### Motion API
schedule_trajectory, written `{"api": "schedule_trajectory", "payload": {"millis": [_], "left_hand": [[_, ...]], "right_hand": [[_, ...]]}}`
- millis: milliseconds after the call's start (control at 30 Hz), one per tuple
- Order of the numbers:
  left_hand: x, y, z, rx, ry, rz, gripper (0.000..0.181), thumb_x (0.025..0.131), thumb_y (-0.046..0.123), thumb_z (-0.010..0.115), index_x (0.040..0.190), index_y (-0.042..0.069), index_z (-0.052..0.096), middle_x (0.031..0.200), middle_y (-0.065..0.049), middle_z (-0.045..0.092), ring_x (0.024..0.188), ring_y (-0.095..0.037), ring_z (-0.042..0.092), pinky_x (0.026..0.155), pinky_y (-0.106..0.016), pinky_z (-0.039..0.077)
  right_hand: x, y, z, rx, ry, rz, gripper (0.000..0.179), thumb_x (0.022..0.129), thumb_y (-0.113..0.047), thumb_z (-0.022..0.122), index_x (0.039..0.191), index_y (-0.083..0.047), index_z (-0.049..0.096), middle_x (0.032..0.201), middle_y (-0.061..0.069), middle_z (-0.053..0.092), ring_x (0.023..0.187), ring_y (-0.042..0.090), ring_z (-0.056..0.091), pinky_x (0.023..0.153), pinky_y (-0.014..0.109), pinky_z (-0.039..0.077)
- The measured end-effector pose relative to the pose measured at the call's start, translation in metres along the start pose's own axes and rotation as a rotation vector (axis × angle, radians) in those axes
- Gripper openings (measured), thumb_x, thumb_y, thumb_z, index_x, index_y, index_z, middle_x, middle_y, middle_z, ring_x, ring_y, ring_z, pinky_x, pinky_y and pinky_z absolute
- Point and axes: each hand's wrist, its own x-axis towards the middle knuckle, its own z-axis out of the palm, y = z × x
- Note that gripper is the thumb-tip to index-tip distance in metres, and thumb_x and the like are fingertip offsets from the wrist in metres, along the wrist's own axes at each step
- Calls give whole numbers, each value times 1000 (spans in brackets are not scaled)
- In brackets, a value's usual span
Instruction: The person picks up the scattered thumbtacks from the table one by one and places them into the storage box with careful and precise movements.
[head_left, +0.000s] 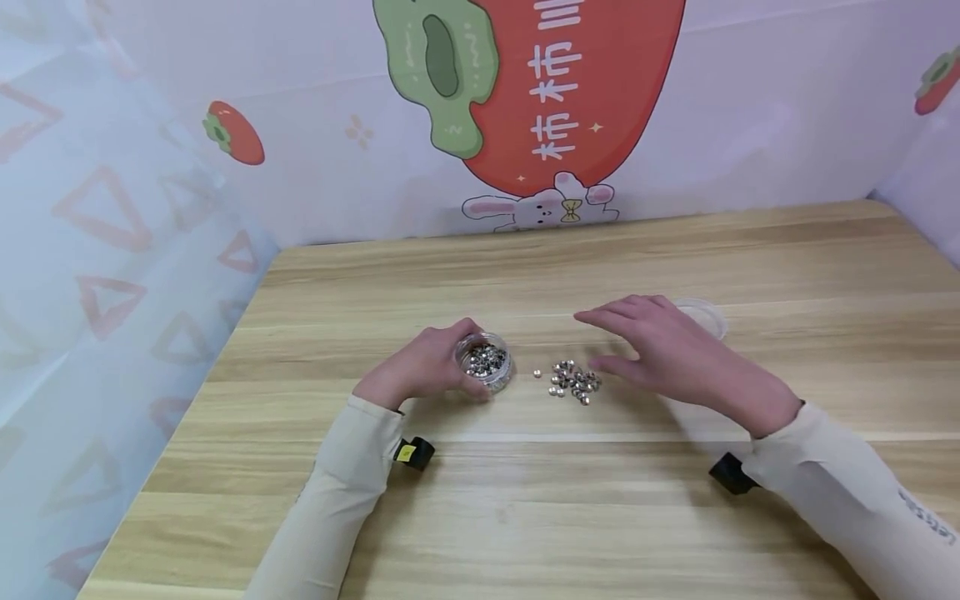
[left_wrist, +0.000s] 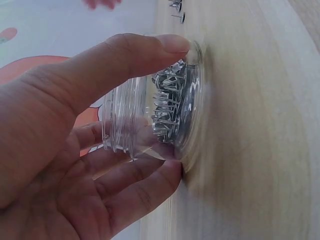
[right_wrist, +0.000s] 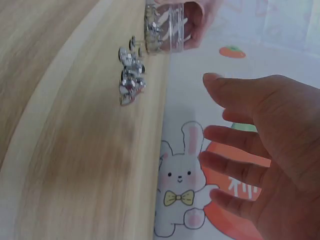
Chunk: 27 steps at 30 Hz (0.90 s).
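Observation:
A clear round plastic jar (head_left: 484, 363) stands on the table, partly filled with silver thumbtacks (left_wrist: 169, 102). My left hand (head_left: 431, 363) grips it from the side, thumb on the near side and fingers around the far side. To the right of the jar lies a loose pile of thumbtacks (head_left: 574, 380), with one stray tack (head_left: 537, 374) between pile and jar. Above the pile's right side hovers my right hand (head_left: 660, 350), its fingers spread and holding nothing. In the right wrist view, the thumb and fingers stand well apart from the tacks.
A clear round lid (head_left: 703, 318) lies behind the right hand, partly covered by it. The wooden table (head_left: 525, 508) ends at the back against a wall cloth (head_left: 315, 192) printed with persimmons and a rabbit.

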Motion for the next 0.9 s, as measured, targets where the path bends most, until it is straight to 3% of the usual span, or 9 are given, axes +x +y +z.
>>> {"api": "schedule_trajectory", "payload": {"millis": [300,533,733,900], "left_hand": [[0,-1,0,9,-2,-10,74,66,37,88,127,22,50,123,-9,62,109,-26,57,93,-41,47],[0,1,0,16,-2,0,73,66,37,88,127,22,51,121,-10,63,108,-26,58,91,-40,48],[-1,0,-1,3,0,9,71,66,37,88,125,22,51,119,-8,64,107,-24,58,91,-40,48],[0,0,0,2,-1,6,73,66,36,88,126,22,51,120,-9,63,108,-25,57,93,-41,47]], "right_hand": [[0,3,8,-18,-96,-11,16,81,-13,76,97,-14,75,95,-4,74,89,16,66,86,44,48],[-1,8,19,-29,-154,-22,12,79,-14,78,90,-15,75,85,-7,71,78,8,62,77,38,49],[0,9,24,-33,-140,-61,9,79,-11,78,84,-16,74,80,-9,68,74,6,62,72,35,51],[-1,9,22,-45,-144,-43,8,80,-11,77,85,-16,74,81,-8,69,75,7,62,73,36,51]]}}
